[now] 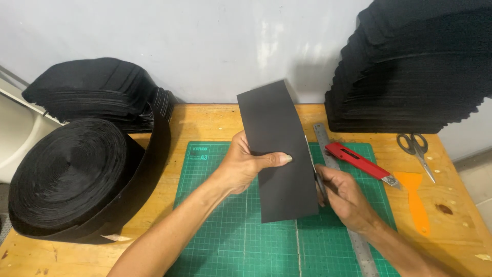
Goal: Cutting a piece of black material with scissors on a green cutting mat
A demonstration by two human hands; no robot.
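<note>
A: What's around the wooden desk (215,120)?

B: A pale wall behind it; a tall stack of black cut sheets (410,72) at the back right, a big black roll (72,174) on the left, and a green cutting mat (230,236) in the middle.

A: And the hands?

B: The left hand (246,164) has its fingers closed on a black strip (279,154), held up tilted above the mat. The right hand (343,197) grips scissors (316,177) at the strip's right edge.

A: Smaller things?

B: A steel ruler (353,241), a red utility knife (361,163), an orange scraper (415,200) and a second pair of scissors (417,151) lie to the right.
</note>
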